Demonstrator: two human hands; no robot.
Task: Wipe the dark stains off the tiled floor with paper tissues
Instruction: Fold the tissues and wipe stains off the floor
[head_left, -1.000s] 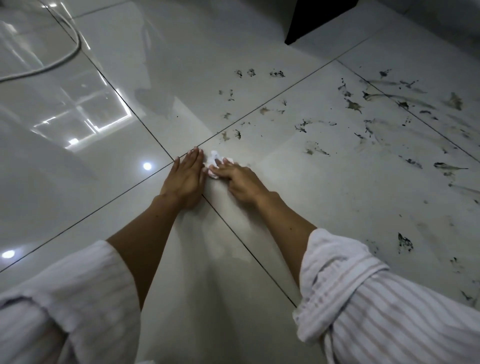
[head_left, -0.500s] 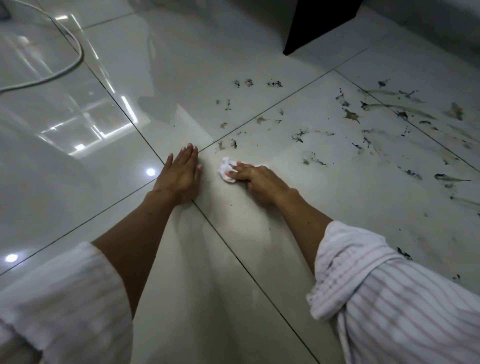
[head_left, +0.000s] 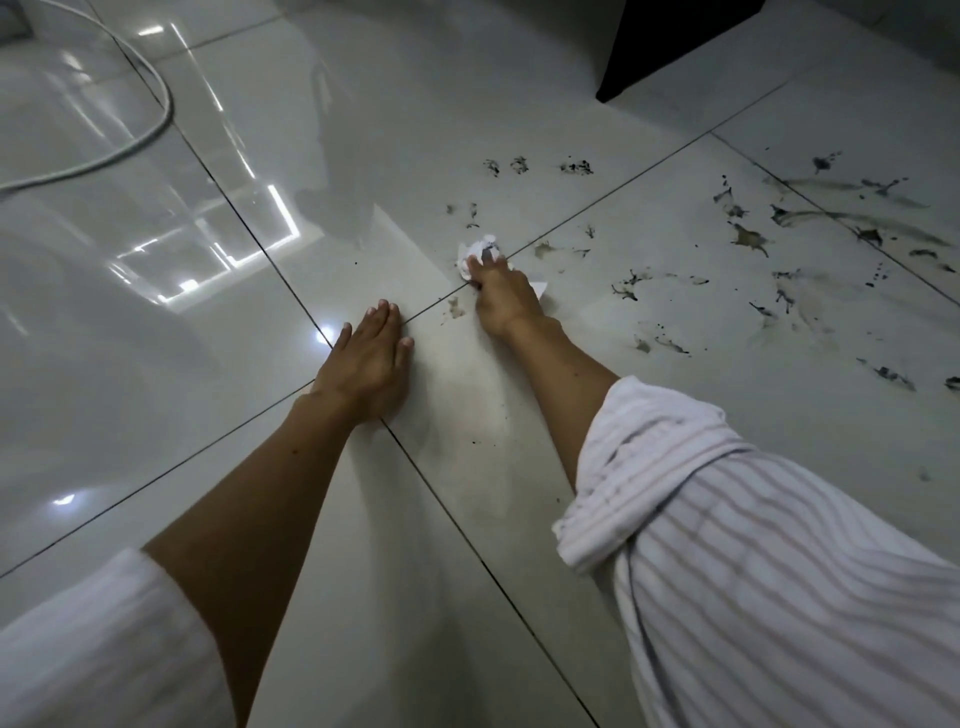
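**Q:** what can't you make out from up there?

**A:** tbh the underside of the tissue (head_left: 478, 254). My right hand (head_left: 501, 299) covers most of it, so only a crumpled white bit pokes out past my fingertips, plus a flat corner by my wrist side. Can't tell how dirty it is underneath (there's one greyish patch on top). The dark block (head_left: 670, 41) at the top is cut off by the frame, no idea what it is. Same w/ the white cable (head_left: 130, 145), runs out of view on the left.

**Q:** and your hands?

**A:** Right arm stretched fwd, sleeve (head_left: 727, 545) rolled up to about the elbow, fingers curled down over the wad, pinning it to the tiled floor (head_left: 260, 389) right on a grout line. A brownish smudge (head_left: 456, 307) sits just beside that hand. The dark stains (head_left: 753, 239) are mostly off to the right, a few just beyond the tissue. Left hand (head_left: 366, 364) is flat on the tile, fingers straight and together, holding nothing, near the spot where the grout lines cross.
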